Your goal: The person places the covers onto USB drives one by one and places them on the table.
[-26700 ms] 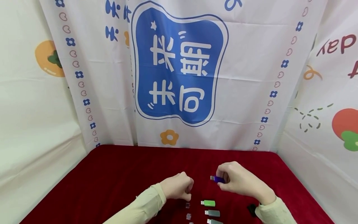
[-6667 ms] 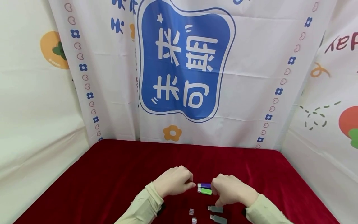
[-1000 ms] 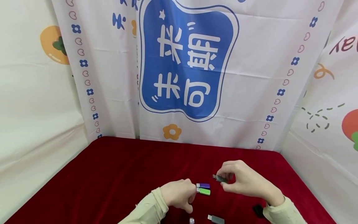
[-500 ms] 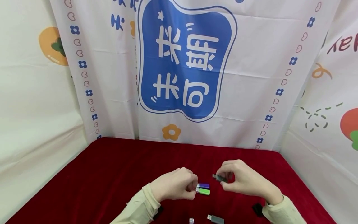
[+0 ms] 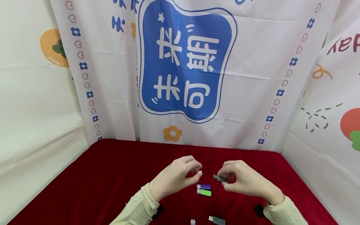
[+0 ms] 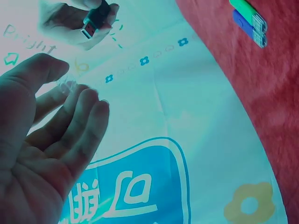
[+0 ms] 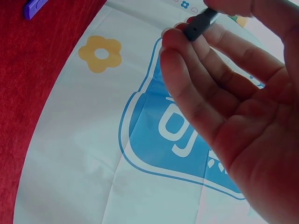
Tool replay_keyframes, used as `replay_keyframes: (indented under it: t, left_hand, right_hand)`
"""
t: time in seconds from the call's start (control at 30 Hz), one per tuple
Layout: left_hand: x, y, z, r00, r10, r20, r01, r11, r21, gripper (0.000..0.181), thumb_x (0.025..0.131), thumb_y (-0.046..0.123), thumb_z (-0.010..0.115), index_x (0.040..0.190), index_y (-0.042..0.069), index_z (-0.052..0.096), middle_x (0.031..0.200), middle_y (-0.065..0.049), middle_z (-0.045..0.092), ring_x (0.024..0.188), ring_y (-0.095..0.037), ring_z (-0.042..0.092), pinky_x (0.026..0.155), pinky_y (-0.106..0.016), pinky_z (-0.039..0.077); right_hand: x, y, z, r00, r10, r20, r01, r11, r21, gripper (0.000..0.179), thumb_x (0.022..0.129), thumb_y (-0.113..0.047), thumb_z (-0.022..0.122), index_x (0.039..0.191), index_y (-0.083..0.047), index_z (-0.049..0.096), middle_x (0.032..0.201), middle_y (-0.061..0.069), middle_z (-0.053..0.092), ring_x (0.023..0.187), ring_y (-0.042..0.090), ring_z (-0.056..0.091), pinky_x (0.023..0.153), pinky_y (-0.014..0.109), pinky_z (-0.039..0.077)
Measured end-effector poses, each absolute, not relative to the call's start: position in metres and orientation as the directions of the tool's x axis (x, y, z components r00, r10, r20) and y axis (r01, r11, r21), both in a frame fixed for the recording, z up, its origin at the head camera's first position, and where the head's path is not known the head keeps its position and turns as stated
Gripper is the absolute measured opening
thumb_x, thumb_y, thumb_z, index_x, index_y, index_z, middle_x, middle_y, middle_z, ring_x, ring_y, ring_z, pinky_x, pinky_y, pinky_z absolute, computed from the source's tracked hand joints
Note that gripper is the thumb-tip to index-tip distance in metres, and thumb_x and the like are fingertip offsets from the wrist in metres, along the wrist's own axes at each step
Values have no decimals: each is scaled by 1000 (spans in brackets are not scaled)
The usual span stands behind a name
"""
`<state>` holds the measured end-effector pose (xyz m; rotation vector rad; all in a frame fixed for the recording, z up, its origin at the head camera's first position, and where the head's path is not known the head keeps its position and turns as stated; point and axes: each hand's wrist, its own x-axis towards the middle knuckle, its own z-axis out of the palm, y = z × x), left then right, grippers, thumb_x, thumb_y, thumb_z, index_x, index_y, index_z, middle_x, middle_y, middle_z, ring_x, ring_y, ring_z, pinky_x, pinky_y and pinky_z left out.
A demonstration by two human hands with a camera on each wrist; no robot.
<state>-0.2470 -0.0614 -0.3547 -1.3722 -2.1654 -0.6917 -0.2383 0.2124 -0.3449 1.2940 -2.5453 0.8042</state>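
Note:
My left hand [image 5: 177,177] pinches a small clear cap [image 6: 67,85] between thumb and fingertips, held above the table. Facing it, my right hand [image 5: 244,181] grips a grey USB stick [image 5: 221,178] whose bare metal plug points left toward the cap. A gap separates cap and plug. Below the hands, a purple USB stick [image 5: 204,187] and a green USB stick [image 5: 204,192] lie side by side, both with clear caps over their plugs. Nearer the front edge of the view lies a second grey USB stick [image 5: 217,220], uncapped, with a loose clear cap [image 5: 192,222] to its left.
A red cloth [image 5: 118,175] covers the table. White printed curtains [image 5: 253,78] rise behind it and at both sides. A dark strap piece [image 5: 259,211] shows at the right wrist, and another dark piece [image 5: 158,212] by the left wrist.
My left hand has come up from low on the cloth, past the capped sticks, and now holds a clear cap. My right hand keeps the grey USB stick nearly still.

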Motion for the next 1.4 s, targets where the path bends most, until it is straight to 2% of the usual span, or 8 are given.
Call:
replay_keyframes:
  t: [0.27, 0.6, 0.87, 1.1, 1.4]
  left_hand:
    - [-246, -57, -357, -375, 660, 651, 921, 346, 181, 11, 91, 12, 71, 102, 8, 70, 95, 1, 62, 84, -6, 59, 77, -10, 45]
    - [-243, -53, -359, -392, 677, 623, 917, 345, 202, 16, 92, 13, 72, 107, 8, 70, 99, 1, 62, 88, -7, 60, 78, -12, 46]
    - [-243, -52, -360, -400, 681, 613, 912, 359, 196, 18, 91, 13, 72, 108, 8, 69, 99, 1, 62, 89, -6, 60, 79, -9, 44]
    - [-244, -49, -364, -387, 697, 604, 917, 361, 170, 15, 92, 15, 71, 106, 9, 70, 98, 1, 62, 87, -5, 58, 78, -8, 43]
    - [-243, -47, -367, -339, 686, 644, 920, 384, 76, 14, 91, 18, 73, 104, 12, 71, 96, 5, 62, 83, -1, 57, 73, -8, 44]
  right_hand:
    - [-240, 211, -345, -587, -703, 402, -807, 463, -367, 29, 77, -1, 77, 95, -23, 72, 82, -14, 58, 66, 6, 55, 57, 23, 50]
    - [-238, 212, -347, -593, -700, 398, -803, 471, -367, 28, 78, -2, 78, 96, -22, 73, 84, -14, 58, 66, 6, 54, 57, 22, 50]
    - [-239, 211, -346, -587, -700, 407, -808, 473, -353, 28, 78, -2, 78, 97, -22, 73, 85, -14, 59, 67, 5, 54, 58, 22, 50]
    - [-239, 213, -348, -589, -699, 406, -806, 470, -360, 28, 78, -2, 78, 97, -23, 73, 86, -14, 59, 67, 5, 55, 58, 23, 50]
    - [-242, 212, -348, -540, -718, 438, -840, 428, -335, 31, 77, 0, 77, 97, -23, 72, 86, -14, 59, 67, 4, 55, 57, 22, 50]
